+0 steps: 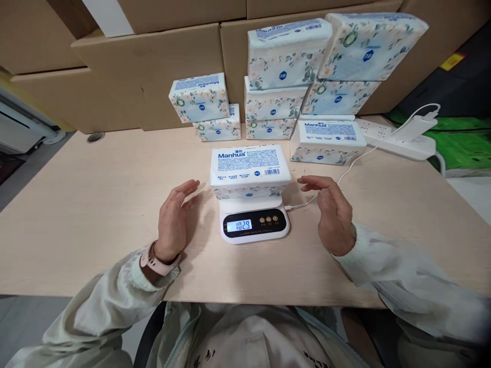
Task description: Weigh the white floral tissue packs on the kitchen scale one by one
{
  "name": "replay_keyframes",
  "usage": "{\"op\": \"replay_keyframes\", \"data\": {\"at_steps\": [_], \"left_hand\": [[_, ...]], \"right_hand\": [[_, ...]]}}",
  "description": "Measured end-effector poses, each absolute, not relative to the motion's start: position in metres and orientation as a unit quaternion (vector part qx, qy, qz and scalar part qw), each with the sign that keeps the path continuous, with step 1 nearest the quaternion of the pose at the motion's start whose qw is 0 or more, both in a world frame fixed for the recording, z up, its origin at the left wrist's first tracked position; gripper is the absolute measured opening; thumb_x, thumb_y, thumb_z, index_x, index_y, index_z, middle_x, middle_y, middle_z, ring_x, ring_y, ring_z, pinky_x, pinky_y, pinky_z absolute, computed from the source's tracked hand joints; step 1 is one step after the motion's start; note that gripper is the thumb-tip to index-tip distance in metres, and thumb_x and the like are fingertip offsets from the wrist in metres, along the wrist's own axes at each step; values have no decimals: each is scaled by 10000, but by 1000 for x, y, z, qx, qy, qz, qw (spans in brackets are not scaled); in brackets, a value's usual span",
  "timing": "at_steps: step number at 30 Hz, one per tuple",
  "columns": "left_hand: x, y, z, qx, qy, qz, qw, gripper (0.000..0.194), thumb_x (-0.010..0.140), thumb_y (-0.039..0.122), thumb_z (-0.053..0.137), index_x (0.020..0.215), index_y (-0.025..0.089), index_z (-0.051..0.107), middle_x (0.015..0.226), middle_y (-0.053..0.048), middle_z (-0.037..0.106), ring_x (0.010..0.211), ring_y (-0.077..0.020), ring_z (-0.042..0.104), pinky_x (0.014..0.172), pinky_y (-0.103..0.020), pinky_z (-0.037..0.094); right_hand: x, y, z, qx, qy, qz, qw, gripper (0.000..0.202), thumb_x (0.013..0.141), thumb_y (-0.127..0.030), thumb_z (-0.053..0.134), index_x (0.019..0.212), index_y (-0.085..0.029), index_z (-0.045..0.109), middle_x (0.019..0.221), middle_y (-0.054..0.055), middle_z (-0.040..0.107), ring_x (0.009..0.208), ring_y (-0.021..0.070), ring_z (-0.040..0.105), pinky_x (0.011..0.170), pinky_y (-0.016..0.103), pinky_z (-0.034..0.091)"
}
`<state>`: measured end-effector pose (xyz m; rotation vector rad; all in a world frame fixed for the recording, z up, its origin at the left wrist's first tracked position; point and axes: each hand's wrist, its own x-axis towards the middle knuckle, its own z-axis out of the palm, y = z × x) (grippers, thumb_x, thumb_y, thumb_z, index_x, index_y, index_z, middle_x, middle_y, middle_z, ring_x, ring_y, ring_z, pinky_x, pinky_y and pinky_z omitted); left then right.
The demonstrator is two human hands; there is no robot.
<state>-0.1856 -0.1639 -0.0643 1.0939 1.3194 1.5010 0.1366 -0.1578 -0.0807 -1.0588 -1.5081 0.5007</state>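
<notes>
A pack of tissues with "Manhua" printed on top lies on a white digital kitchen scale. The lit display reads about 102.9. Left of the pack, my left hand is open, fingers stretched forward, apart from the pack. My right hand is held open on the other side, its fingertips pointing toward the pack without touching it. Neither hand holds anything. A white cable runs from the scale's right side behind my right hand.
Behind the scale stand stacks of tissue packs: a short stack at the left and taller ones at the right. A white power strip lies at the back right. Cardboard boxes wall off the table's far edge.
</notes>
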Motion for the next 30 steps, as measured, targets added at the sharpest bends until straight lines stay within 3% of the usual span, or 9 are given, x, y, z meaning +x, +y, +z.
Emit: {"op": "replay_keyframes", "data": {"at_steps": [17,21,23,26,30], "left_hand": [[-186,-166,-63,449,523,595,413,403,965,550,662,1194,242,784,1399,-118,721,1391,-340,614,1191,-555,476],[-188,-164,-66,467,518,595,400,422,980,564,652,1196,230,794,1418,-124,717,1415,-353,609,1198,-565,486],[-185,-160,-65,496,504,589,391,429,1005,561,647,1241,233,793,1462,-121,698,1456,-353,585,1232,-581,465],[-174,-151,-61,559,471,548,407,456,1044,558,617,1354,257,762,1573,-88,627,1558,-333,493,1337,-582,351],[-157,-139,-46,606,398,533,437,444,1056,559,606,1368,278,751,1581,-66,619,1619,-308,417,1397,-512,274]], "right_hand": [[136,-158,-80,-471,-628,240,571,389,1093,-539,490,1234,-285,748,1197,64,788,1026,242,712,960,457,570],[136,-156,-81,-481,-625,257,559,379,1089,-548,509,1257,-292,733,1242,72,787,1111,256,718,1041,502,566],[133,-154,-79,-482,-636,273,537,412,1074,-557,548,1372,-305,680,1352,83,759,1221,277,703,1119,546,541],[123,-148,-75,-474,-683,299,468,640,1044,-582,603,1622,-349,457,1582,93,625,1394,322,617,1200,621,487],[101,-136,-63,-450,-720,301,434,781,1032,-585,619,1712,-383,292,1657,82,546,1444,353,551,1189,645,512]]}}
